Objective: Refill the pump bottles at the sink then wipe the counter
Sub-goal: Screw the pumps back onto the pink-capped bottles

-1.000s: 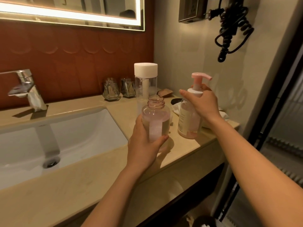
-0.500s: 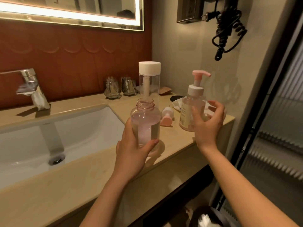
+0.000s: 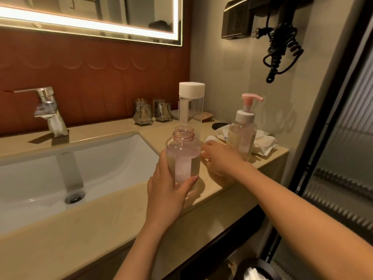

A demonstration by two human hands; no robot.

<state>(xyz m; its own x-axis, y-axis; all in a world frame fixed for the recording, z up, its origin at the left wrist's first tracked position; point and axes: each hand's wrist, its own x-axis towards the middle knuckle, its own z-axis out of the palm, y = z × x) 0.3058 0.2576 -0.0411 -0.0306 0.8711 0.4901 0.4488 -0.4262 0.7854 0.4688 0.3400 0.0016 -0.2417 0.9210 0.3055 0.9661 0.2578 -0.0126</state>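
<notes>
My left hand (image 3: 165, 190) grips an open, clear pink bottle (image 3: 182, 150) that is part full of liquid and has no cap, holding it upright just above the counter (image 3: 101, 229). Right behind the bottle, my right hand (image 3: 222, 160) is down on the counter, with its fingers curled round a small loose pump cap (image 3: 211, 138); only the cap's pale top shows. A pump bottle (image 3: 241, 134) with a pink pump head stands to the right of that hand, untouched. A tall clear bottle (image 3: 191, 110) with a white lid stands behind.
The white sink basin (image 3: 113, 164) and chrome faucet (image 3: 48, 110) are on the left. Two glasses (image 3: 142, 115) stand by the back wall. A white cloth or tissue pack (image 3: 262, 142) lies behind the pump bottle. A coiled cord (image 3: 282, 47) hangs on the wall. A bin (image 3: 256, 269) is below.
My right hand let go of the pump bottle, drew back, then dropped left onto the loose pump cap. My left hand kept holding the open bottle in about the same place.
</notes>
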